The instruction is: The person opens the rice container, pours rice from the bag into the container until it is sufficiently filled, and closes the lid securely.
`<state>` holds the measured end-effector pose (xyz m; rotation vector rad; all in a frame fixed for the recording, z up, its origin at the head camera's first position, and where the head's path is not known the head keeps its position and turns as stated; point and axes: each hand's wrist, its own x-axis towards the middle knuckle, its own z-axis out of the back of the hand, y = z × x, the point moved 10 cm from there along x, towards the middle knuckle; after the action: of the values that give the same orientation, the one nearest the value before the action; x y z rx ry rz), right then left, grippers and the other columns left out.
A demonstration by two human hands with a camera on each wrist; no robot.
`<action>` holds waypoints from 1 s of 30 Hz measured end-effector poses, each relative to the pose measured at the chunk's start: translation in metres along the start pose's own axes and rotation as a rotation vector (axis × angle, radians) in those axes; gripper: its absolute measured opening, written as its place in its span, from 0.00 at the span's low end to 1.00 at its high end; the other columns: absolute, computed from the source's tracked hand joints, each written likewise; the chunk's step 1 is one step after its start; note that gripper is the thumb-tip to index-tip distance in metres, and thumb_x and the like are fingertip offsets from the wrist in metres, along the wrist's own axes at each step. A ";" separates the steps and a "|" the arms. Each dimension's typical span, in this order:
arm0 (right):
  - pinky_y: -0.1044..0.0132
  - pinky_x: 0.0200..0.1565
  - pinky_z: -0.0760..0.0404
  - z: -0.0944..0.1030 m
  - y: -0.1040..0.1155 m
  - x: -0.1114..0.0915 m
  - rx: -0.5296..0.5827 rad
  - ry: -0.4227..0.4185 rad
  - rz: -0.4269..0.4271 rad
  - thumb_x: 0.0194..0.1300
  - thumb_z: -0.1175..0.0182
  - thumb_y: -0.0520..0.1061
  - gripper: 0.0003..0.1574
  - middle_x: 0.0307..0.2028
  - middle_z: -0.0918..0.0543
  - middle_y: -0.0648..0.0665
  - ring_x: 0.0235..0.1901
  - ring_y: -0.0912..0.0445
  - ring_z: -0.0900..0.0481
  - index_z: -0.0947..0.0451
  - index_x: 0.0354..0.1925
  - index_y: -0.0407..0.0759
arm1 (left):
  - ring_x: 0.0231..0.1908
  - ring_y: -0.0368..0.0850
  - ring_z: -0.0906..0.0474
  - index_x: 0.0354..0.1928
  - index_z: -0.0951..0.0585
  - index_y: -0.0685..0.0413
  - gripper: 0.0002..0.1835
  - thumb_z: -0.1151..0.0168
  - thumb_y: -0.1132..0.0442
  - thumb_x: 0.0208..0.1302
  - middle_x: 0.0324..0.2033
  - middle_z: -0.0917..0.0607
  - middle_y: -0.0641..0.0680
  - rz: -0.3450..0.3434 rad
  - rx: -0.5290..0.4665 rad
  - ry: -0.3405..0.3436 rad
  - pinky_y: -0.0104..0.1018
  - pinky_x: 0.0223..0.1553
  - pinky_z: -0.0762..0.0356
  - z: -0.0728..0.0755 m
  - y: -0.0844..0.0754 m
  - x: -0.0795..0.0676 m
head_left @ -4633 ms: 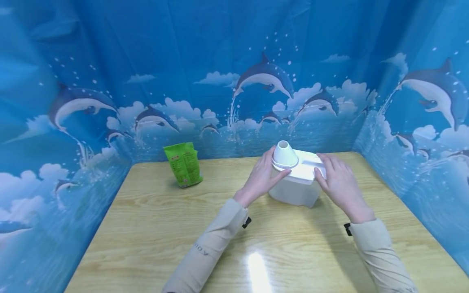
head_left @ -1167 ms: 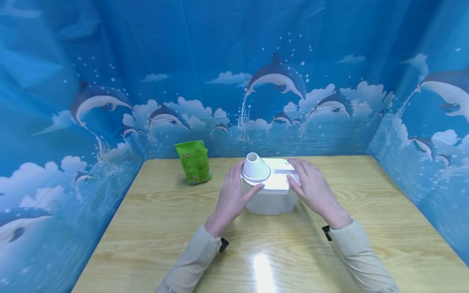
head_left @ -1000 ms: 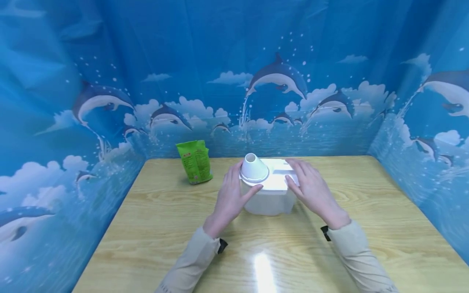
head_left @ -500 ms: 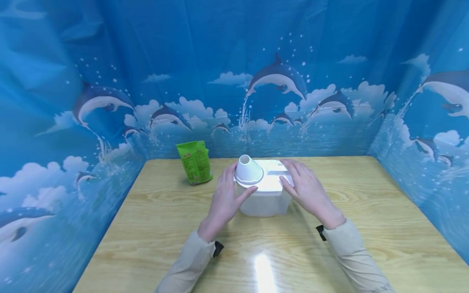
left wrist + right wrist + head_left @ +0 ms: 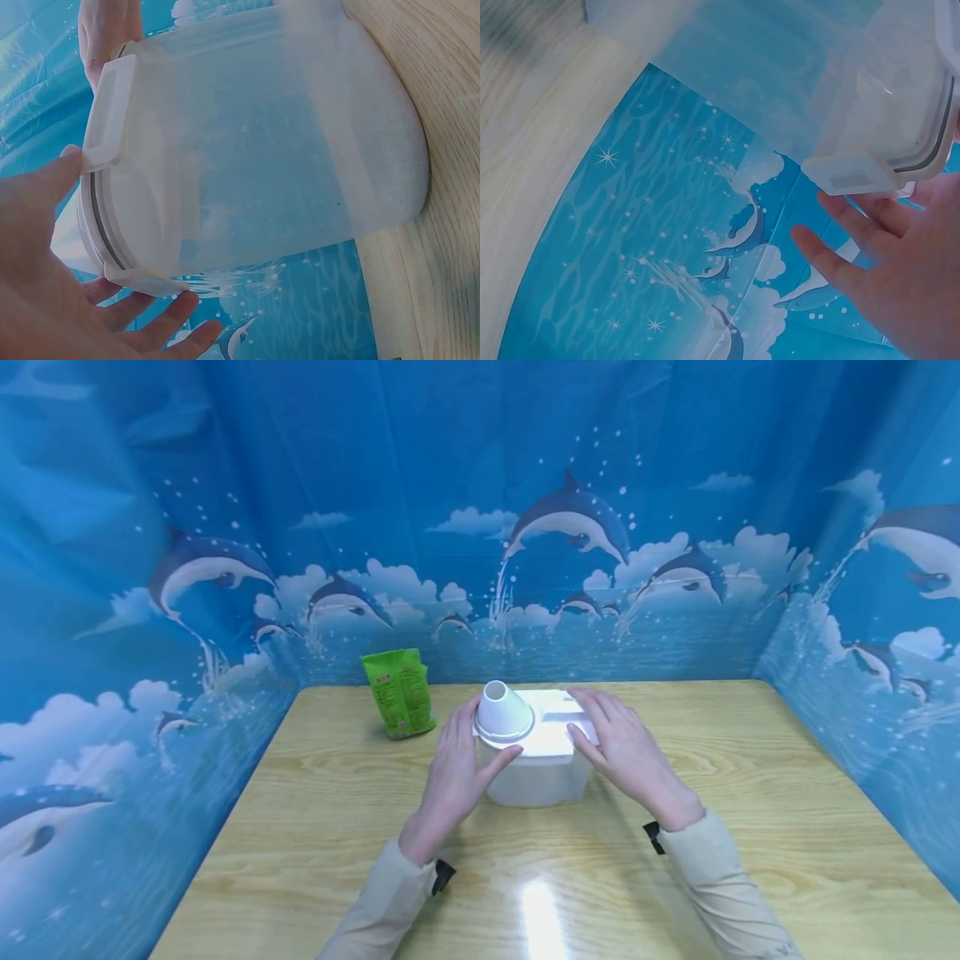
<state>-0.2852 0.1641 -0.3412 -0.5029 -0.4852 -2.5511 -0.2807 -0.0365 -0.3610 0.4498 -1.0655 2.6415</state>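
Observation:
A translucent plastic storage container [image 5: 532, 785] with a white lid [image 5: 553, 739] stands upright on the table. On the lid's left part sits a white cone-shaped cap [image 5: 504, 714] with an opening at its top. My left hand [image 5: 453, 768] grips the lid's left end, thumb on the near edge and fingers round the far side, beside a white side latch [image 5: 111, 112]. At the right end my right hand [image 5: 633, 756] holds the lid with thumb and fingers spread across it, fingertips right at another latch [image 5: 855, 174]. Some white contents show low in the container.
A green printed bag [image 5: 401, 697] stands at the back left of the wooden table [image 5: 337, 827]. A blue dolphin-print curtain [image 5: 420, 460] encloses the table's back and sides.
Both hands have moved the container left and a little nearer, closer to the green bag. In the last second it shifted slightly further left. The hands keep their hold; the bag stays put.

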 end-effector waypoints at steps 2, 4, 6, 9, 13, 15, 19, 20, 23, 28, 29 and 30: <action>0.36 0.67 0.33 0.000 0.000 0.000 -0.001 0.002 -0.002 0.79 0.49 0.55 0.35 0.69 0.29 0.35 0.68 0.37 0.32 0.39 0.75 0.42 | 0.69 0.55 0.34 0.77 0.43 0.55 0.50 0.32 0.39 0.62 0.70 0.32 0.59 -0.005 -0.001 0.002 0.52 0.69 0.32 0.000 0.000 0.000; 0.36 0.68 0.34 0.000 0.000 0.000 0.000 0.002 -0.005 0.79 0.49 0.55 0.35 0.69 0.29 0.34 0.68 0.37 0.32 0.40 0.76 0.42 | 0.70 0.55 0.34 0.77 0.43 0.55 0.50 0.32 0.39 0.62 0.70 0.32 0.59 -0.007 0.001 0.008 0.52 0.70 0.33 0.000 0.000 0.000; 0.36 0.68 0.34 0.000 0.000 -0.001 0.000 0.001 -0.006 0.79 0.49 0.55 0.35 0.68 0.29 0.34 0.68 0.37 0.32 0.40 0.76 0.42 | 0.70 0.54 0.34 0.77 0.43 0.55 0.50 0.33 0.38 0.62 0.70 0.32 0.59 -0.006 0.002 0.013 0.52 0.70 0.33 0.000 0.000 0.000; 0.36 0.67 0.34 0.000 0.001 -0.001 -0.003 -0.004 -0.006 0.79 0.48 0.54 0.35 0.68 0.29 0.34 0.67 0.37 0.32 0.39 0.75 0.41 | 0.70 0.54 0.34 0.77 0.44 0.55 0.50 0.33 0.38 0.63 0.70 0.32 0.59 -0.004 0.004 0.019 0.52 0.70 0.34 0.000 0.000 -0.001; 0.36 0.67 0.33 0.000 0.001 -0.001 -0.010 -0.004 -0.010 0.78 0.47 0.54 0.35 0.67 0.28 0.34 0.67 0.37 0.31 0.39 0.75 0.40 | 0.69 0.55 0.34 0.77 0.44 0.55 0.50 0.34 0.37 0.63 0.70 0.32 0.59 -0.006 0.004 0.023 0.52 0.70 0.33 0.000 0.000 -0.001; 0.36 0.67 0.33 0.000 0.001 0.000 -0.012 -0.003 -0.014 0.78 0.47 0.54 0.36 0.67 0.28 0.33 0.67 0.37 0.31 0.39 0.75 0.40 | 0.69 0.55 0.34 0.77 0.44 0.54 0.50 0.34 0.38 0.63 0.70 0.32 0.59 -0.007 0.001 0.023 0.52 0.70 0.33 0.000 0.000 -0.001; 0.36 0.67 0.33 0.003 0.005 0.000 -0.026 -0.026 0.003 0.77 0.45 0.53 0.36 0.68 0.29 0.33 0.67 0.37 0.31 0.39 0.75 0.39 | 0.69 0.55 0.34 0.77 0.44 0.54 0.50 0.33 0.38 0.63 0.70 0.32 0.59 -0.013 -0.003 0.019 0.53 0.70 0.33 0.000 0.000 0.000; 0.36 0.66 0.32 0.004 0.008 0.000 -0.040 -0.041 0.022 0.77 0.44 0.53 0.37 0.68 0.29 0.33 0.67 0.37 0.31 0.39 0.75 0.39 | 0.69 0.55 0.34 0.77 0.44 0.55 0.49 0.33 0.38 0.64 0.70 0.32 0.59 -0.016 -0.002 0.017 0.53 0.70 0.33 0.000 0.000 0.000; 0.37 0.66 0.31 0.009 0.023 0.000 -0.098 -0.100 0.102 0.75 0.43 0.54 0.37 0.68 0.29 0.34 0.66 0.38 0.30 0.36 0.73 0.38 | 0.69 0.55 0.34 0.77 0.44 0.55 0.49 0.34 0.38 0.64 0.70 0.32 0.60 -0.026 0.005 0.013 0.53 0.70 0.33 0.000 0.000 0.000; 0.40 0.69 0.32 0.006 0.050 0.000 -0.214 -0.153 0.211 0.80 0.59 0.66 0.42 0.67 0.27 0.33 0.67 0.39 0.29 0.34 0.72 0.35 | 0.69 0.55 0.34 0.77 0.44 0.56 0.49 0.35 0.38 0.64 0.70 0.32 0.60 -0.031 0.012 0.016 0.52 0.70 0.33 0.000 -0.001 -0.001; 0.40 0.69 0.33 0.004 0.052 0.000 -0.235 -0.154 0.213 0.80 0.65 0.68 0.45 0.67 0.27 0.33 0.67 0.40 0.30 0.34 0.72 0.35 | 0.69 0.55 0.34 0.77 0.44 0.56 0.49 0.35 0.38 0.64 0.70 0.32 0.60 -0.035 0.013 0.015 0.52 0.70 0.33 0.000 -0.002 -0.001; 0.40 0.69 0.33 0.002 0.054 0.000 -0.252 -0.156 0.213 0.79 0.69 0.70 0.47 0.67 0.27 0.33 0.68 0.40 0.30 0.34 0.72 0.35 | 0.69 0.55 0.33 0.77 0.44 0.56 0.49 0.35 0.38 0.64 0.70 0.32 0.60 -0.037 0.013 0.015 0.52 0.69 0.32 0.000 -0.002 -0.001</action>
<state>-0.2566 0.1203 -0.3263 -0.8036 -0.1518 -2.3882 -0.2791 -0.0355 -0.3601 0.4473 -1.0264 2.6173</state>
